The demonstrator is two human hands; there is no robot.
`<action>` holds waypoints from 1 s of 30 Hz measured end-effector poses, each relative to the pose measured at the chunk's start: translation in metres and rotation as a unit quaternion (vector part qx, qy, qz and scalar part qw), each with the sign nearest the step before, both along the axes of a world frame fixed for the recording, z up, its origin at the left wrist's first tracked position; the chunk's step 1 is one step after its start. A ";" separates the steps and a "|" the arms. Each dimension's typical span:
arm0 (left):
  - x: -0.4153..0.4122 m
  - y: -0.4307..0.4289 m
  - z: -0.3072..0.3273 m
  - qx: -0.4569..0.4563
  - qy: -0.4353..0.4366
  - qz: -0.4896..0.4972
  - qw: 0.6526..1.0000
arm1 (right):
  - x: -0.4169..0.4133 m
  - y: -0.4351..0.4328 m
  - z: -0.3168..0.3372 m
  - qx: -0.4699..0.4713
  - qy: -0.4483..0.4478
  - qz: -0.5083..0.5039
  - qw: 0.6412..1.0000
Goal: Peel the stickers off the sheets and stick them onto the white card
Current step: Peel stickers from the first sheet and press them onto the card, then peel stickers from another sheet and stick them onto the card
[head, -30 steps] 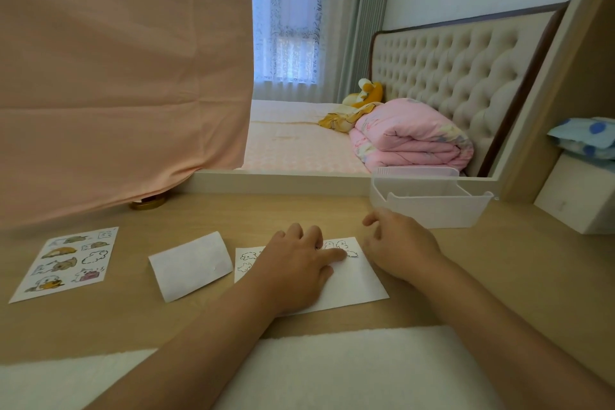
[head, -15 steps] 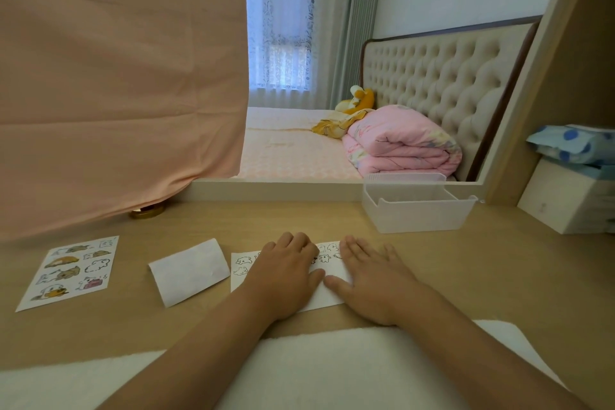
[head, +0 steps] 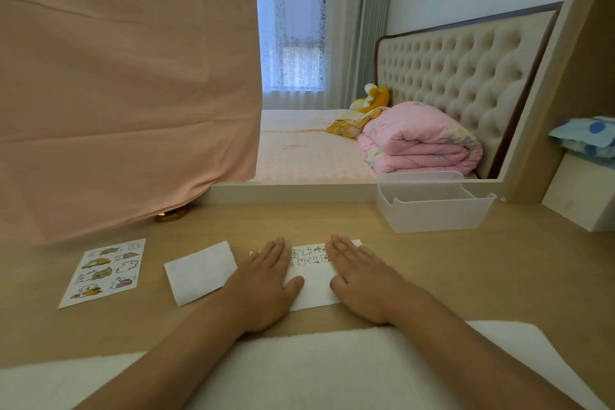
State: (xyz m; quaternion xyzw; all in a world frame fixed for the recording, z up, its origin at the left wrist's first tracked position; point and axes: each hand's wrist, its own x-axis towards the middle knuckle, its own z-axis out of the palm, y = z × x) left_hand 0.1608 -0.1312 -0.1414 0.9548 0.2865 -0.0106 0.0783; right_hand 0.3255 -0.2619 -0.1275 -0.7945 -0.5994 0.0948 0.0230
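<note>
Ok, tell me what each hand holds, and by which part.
Nothing is gripped. The left hand and right hand press flat, fingers straight, on the white card, one on each end.

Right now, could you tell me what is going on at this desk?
A person presses both hands flat on the white card: the left hand on its left side, the right hand on its right. Small stickers show along its far edge between the hands. A sticker sheet and a blank white paper lie untouched to the left.
</note>
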 end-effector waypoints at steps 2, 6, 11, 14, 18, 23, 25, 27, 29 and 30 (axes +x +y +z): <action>-0.009 0.000 -0.001 0.008 0.000 0.015 1.000 | -0.001 0.000 0.001 -0.003 0.004 -0.001 1.000; -0.009 -0.004 -0.001 0.026 0.003 0.027 0.999 | 0.002 -0.003 0.000 -0.003 -0.009 -0.042 0.999; -0.009 -0.003 0.004 0.019 0.004 0.024 1.000 | 0.008 -0.009 0.001 -0.022 -0.049 -0.120 0.991; -0.011 -0.001 0.015 -0.004 -0.028 0.023 0.999 | -0.003 -0.002 0.009 0.006 -0.071 -0.124 0.990; -0.025 0.006 0.035 -0.016 -0.173 0.041 0.984 | -0.032 0.017 0.027 0.061 -0.061 -0.035 0.996; -0.073 0.027 0.056 0.039 -0.175 0.104 0.978 | -0.074 0.057 0.044 0.131 0.006 0.055 0.990; -0.096 0.040 0.054 0.057 -0.121 0.120 0.984 | -0.090 0.073 0.046 0.138 0.033 0.072 0.987; -0.115 0.050 0.049 0.062 -0.067 0.144 0.985 | -0.105 0.088 0.046 0.133 0.048 0.076 0.987; -0.128 0.053 0.046 0.061 -0.057 0.151 0.985 | -0.117 0.100 0.045 0.125 0.060 0.075 0.988; -0.132 0.055 0.044 0.062 -0.081 0.148 0.984 | -0.121 0.104 0.044 0.121 0.065 0.077 0.988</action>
